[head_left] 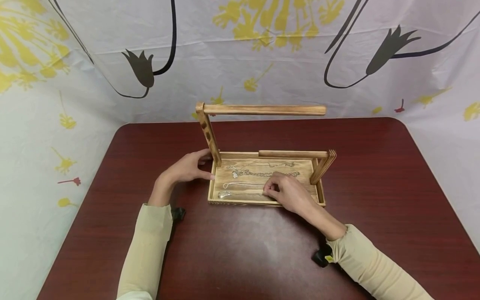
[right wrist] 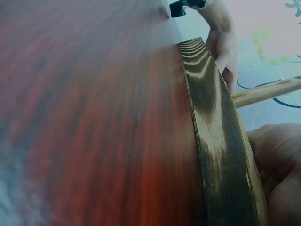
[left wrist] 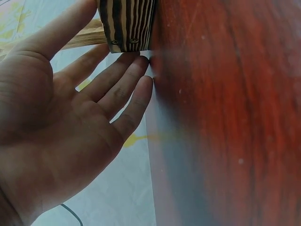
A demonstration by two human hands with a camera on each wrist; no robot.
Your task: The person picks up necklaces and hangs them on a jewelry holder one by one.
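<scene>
A wooden jewelry stand with a shallow tray [head_left: 240, 203] stands on the table, its surface holding several silver necklaces laid lengthwise. In the head view my right hand [head_left: 286, 192] reaches over the front edge and pinches the right part of the frontmost necklace [head_left: 225, 194] between thumb and fingertips. Just behind lies a thin chain [head_left: 240, 184], then a thicker chain [head_left: 258, 174] and a fine one at the back. My left hand [head_left: 189, 168] rests against the tray's left end, thumb on the rim, fingers extended along the outside. In the right wrist view the tray wall hides the right fingertips.
A tall post [head_left: 209, 135] at the stand's left carries a long upper bar [head_left: 262, 109] over the tray. A lower bar [head_left: 292, 153] on a short post sits at the right. The dark red table [head_left: 240, 258] meets a patterned cloth [head_left: 240, 62] behind.
</scene>
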